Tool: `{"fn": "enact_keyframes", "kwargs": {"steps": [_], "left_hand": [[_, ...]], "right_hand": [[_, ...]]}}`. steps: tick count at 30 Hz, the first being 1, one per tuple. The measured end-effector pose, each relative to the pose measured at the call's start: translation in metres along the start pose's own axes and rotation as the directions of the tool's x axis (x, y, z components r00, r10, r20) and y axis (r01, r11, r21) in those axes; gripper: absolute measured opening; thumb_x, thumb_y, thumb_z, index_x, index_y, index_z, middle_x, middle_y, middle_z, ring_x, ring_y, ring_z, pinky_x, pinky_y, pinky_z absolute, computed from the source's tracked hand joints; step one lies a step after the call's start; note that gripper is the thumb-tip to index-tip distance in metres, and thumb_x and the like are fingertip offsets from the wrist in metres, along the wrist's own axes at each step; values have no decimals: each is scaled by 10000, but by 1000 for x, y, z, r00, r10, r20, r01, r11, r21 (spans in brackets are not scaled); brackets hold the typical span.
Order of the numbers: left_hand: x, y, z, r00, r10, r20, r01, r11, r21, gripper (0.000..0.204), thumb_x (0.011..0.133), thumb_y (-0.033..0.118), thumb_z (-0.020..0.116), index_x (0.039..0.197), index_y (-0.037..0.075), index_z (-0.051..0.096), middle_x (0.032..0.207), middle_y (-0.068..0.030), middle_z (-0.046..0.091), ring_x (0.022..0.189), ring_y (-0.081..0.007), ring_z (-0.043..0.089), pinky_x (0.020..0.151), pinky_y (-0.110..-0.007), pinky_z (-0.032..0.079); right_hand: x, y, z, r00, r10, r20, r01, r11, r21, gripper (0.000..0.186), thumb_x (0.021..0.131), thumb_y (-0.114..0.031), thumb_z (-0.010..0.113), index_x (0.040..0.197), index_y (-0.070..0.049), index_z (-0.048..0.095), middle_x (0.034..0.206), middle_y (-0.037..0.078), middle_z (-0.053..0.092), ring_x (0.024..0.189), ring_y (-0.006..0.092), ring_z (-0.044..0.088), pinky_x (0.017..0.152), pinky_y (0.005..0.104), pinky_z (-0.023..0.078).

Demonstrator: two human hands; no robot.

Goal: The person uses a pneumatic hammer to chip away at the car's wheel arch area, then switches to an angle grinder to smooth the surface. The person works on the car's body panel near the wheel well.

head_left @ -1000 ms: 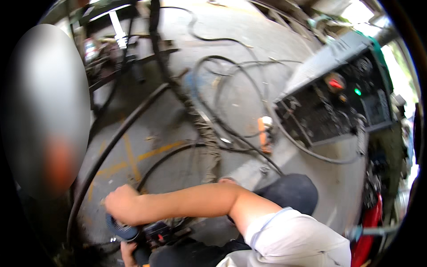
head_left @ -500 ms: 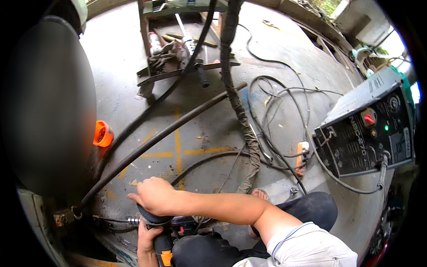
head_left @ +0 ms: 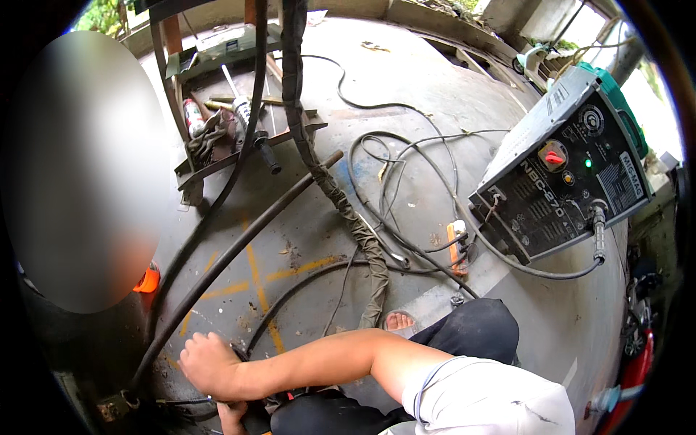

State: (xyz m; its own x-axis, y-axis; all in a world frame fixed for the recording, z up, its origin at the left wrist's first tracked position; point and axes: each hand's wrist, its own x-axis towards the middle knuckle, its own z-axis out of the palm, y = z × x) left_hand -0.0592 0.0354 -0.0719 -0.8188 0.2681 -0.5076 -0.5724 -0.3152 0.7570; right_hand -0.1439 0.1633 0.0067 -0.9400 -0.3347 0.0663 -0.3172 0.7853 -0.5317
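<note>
At the lower left, my right hand [head_left: 209, 367] is closed in a fist over the upper end of a dark power tool [head_left: 255, 419]. Its fingertips are turned away from view. Just below, my left hand [head_left: 230, 415] shows only in part at the lower edge, closed against the tool's side; the right wrist and the frame edge cover the rest. The tool has a small orange patch, and its working end is hidden. Next to the hands, a long dark pipe [head_left: 243, 243] runs slantwise up from a small block [head_left: 112, 409].
A welding machine [head_left: 562, 170] with a lit green lamp stands at right. Cables [head_left: 388, 199] loop toward an orange-white power strip [head_left: 457, 246]. A sleeved cable [head_left: 337, 196] hangs before a metal stand [head_left: 250, 40] holding tools. An orange cup [head_left: 148, 278] sits left, beside a large blurred area.
The view has swung to the right, and the scene has shifted left and down. My right hand has turned into a fist over the tool. Less of my left hand and the tool shows.
</note>
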Motion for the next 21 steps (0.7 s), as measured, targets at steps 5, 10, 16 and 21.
{"fn": "enact_keyframes", "kwargs": {"steps": [5, 10, 16, 21], "left_hand": [[-3, 26, 17, 1000, -1, -25, 1, 1000, -7, 824, 590, 122, 647, 1344, -4, 339, 1202, -153, 526, 1085, -286, 536, 947, -405, 421], [-5, 25, 30, 999, -47, -18, 47, 999, -1, 799, 600, 141, 655, 1329, -3, 363, 1179, -153, 543, 1061, -287, 548, 917, -408, 444], [-9, 17, 36, 996, -89, 21, 90, 996, -29, 770, 611, 164, 666, 1311, -2, 391, 1151, -154, 562, 1032, -288, 561, 882, -412, 471], [-25, 15, 22, 986, -153, 63, 159, 983, -97, 747, 620, 183, 675, 1296, 0, 415, 1128, -154, 579, 1007, -289, 572, 852, -415, 494]], "right_hand": [[-8, -21, -24, 973, -174, -149, 176, 984, -4, 151, 714, -215, 599, 799, -100, 647, 793, 30, 572, 829, 195, 516, 650, 311, 381], [-17, -30, -37, 951, -251, -181, 259, 966, 21, 166, 717, -225, 591, 804, -96, 649, 808, 29, 577, 849, 195, 508, 668, 308, 371], [-24, 3, -17, 811, -583, 56, 586, 807, -76, 242, 715, -242, 578, 863, -56, 622, 844, 41, 564, 868, 201, 509, 690, 314, 384], [-4, 26, -68, 966, -187, 177, 208, 972, -106, 411, 790, -277, 651, 1003, 44, 509, 852, 145, 568, 849, 296, 557, 690, 373, 448]]}}
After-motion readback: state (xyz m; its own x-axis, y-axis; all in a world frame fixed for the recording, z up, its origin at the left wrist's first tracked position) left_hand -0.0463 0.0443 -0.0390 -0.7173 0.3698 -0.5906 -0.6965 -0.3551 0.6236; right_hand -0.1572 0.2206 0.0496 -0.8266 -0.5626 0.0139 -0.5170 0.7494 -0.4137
